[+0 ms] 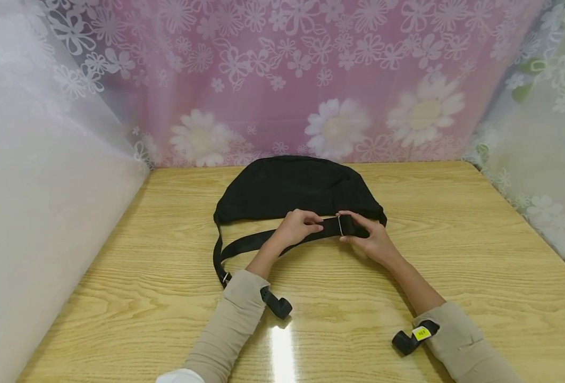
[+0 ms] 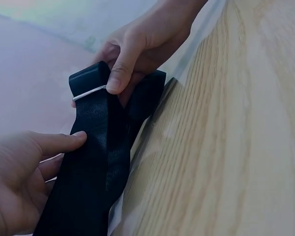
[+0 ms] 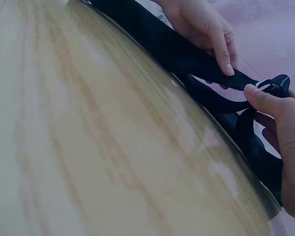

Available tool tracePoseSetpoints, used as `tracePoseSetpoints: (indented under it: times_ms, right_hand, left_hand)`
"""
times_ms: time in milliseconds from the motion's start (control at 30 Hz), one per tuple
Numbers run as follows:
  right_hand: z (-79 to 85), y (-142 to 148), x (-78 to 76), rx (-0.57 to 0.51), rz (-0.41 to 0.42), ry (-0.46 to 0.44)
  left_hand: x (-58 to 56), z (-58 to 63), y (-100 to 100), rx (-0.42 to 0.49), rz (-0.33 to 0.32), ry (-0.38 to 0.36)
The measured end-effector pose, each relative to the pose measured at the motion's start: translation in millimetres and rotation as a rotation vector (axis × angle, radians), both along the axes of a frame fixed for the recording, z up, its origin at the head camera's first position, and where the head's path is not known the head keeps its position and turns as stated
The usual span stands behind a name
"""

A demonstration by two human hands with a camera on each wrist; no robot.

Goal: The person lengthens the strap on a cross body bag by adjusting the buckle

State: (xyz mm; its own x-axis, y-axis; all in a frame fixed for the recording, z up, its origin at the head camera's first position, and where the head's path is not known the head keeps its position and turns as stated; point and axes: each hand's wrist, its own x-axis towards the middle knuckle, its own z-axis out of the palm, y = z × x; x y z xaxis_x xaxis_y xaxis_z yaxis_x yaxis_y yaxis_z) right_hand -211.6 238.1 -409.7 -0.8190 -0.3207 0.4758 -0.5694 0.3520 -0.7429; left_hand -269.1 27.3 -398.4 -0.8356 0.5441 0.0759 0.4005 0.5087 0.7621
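Observation:
A black waist bag [image 1: 292, 186] lies on the wooden table, its long webbing strap [image 1: 249, 243] looping toward the person. My left hand [image 1: 296, 227] pinches the strap between thumb and fingers, left of a metal slider buckle [image 1: 340, 225]. Right at that slider, my right hand [image 1: 370, 239] grips the folded strap, thumb on the near edge. In the left wrist view the strap doubles back through the slider [image 2: 90, 92], forming a small loop under the right thumb. The right wrist view shows the left hand [image 3: 206, 37] with fingertips on the webbing.
A second metal fitting [image 1: 226, 277] sits on the strap by the left sleeve. Pink flowered sheeting [image 1: 272, 80] hangs behind the table [image 1: 339, 319], with pale sheeting at both sides. Black camera mounts [image 1: 277, 305] stick out from both sleeves.

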Motion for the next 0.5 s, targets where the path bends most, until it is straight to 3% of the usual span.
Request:
tracePoseSetpoints:
  times_ms: [200,500]
  right_hand:
    - [-1.2,0.4,-0.2,-0.001,0.005,0.006]
    - [-2.0,-0.1,-1.3,-0.019,0.021,0.03]
  left_hand:
    - [5.2,2.3,8.7,0.025,-0.003,0.03]
    - [2.6,1.6,6.4,-0.005,-0.013,-0.023]
